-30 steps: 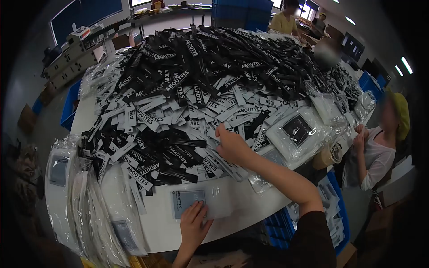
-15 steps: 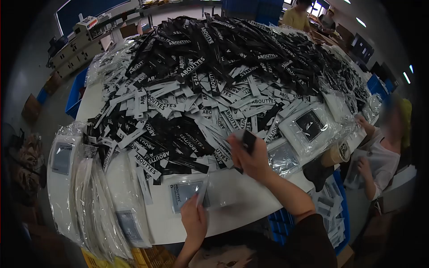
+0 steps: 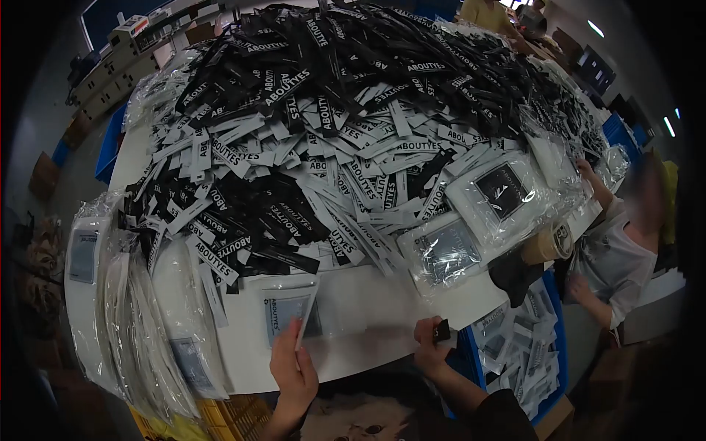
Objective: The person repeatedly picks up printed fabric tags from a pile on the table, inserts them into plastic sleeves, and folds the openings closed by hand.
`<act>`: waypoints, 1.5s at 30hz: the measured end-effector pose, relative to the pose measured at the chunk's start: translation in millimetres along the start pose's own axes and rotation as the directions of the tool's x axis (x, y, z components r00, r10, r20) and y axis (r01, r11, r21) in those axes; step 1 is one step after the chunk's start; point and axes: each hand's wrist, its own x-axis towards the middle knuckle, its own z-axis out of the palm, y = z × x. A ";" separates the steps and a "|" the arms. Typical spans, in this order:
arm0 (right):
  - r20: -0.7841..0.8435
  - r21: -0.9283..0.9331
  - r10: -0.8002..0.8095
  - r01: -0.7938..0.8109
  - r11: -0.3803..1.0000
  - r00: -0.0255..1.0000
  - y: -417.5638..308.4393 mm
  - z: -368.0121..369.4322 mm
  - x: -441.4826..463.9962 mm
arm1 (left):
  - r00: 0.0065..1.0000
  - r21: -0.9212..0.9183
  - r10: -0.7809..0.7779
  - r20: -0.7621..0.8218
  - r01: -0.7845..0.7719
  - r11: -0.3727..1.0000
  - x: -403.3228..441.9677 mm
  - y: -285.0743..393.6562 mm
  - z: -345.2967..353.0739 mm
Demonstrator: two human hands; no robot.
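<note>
My left hand (image 3: 294,367) pinches the raised edge of a clear bag (image 3: 283,312) with a grey ABOUTYES label, near the table's front edge. To its right, my right hand (image 3: 432,347) is closed around a small black strip (image 3: 441,331), whose end sticks out past the fingers. A blurred translucent sheet spans the space between both hands. Beyond them lies a large heap of black strips (image 3: 294,213) and white strips (image 3: 360,176) printed ABOUTYES.
Clear-bagged packs (image 3: 176,316) stand along the left edge. More bagged packs (image 3: 500,195) and a cup (image 3: 548,244) are at the right. Below is a blue crate (image 3: 557,323) of white strips. A co-worker (image 3: 614,257) sits at the right; others stand at the back.
My right hand has gone from the heap down to the front edge, now with a black strip. My left hand has gone from lying flat on the bag to lifting its edge.
</note>
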 end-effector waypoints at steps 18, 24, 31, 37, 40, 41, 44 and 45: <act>0.800 -0.073 0.043 0.026 0.997 0.598 -66.7 87.0 5.8 | 0.850 -0.441 -0.360 0.385 0.512 0.737 -5.0 6.6 -20.6; 0.650 -0.007 -0.458 0.607 0.795 0.606 -68.4 104.3 -1.5 | 0.954 -0.240 -0.234 0.189 0.276 0.931 -0.7 20.7 -15.0; 0.587 -0.081 -0.438 0.588 0.805 0.681 -80.8 93.6 3.9 | 0.984 0.188 -0.073 0.164 0.042 0.981 -5.0 16.5 -23.6; 0.726 0.078 -0.184 0.187 0.979 0.663 -99.3 78.5 0.8 | 0.957 0.276 0.256 -0.136 -0.212 0.938 -4.1 37.7 -49.7; 0.838 0.167 -0.019 -0.224 0.960 0.546 -118.0 74.7 0.3 | 0.747 -0.111 0.646 0.157 -0.636 0.764 -9.0 43.7 -60.6; 0.828 0.224 0.010 -0.346 0.911 0.561 -121.7 75.1 0.5 | 0.748 -0.109 0.646 0.155 -0.637 0.763 -1.4 50.6 -52.0; 0.788 0.099 0.222 -0.474 0.875 0.575 -107.5 69.1 9.9 | 0.919 0.254 0.266 0.291 -0.342 0.905 8.1 45.1 -34.1; 0.786 0.109 0.214 -0.470 0.876 0.580 -100.7 63.0 15.1 | 0.916 0.255 0.273 0.294 -0.351 0.901 2.4 35.0 -28.9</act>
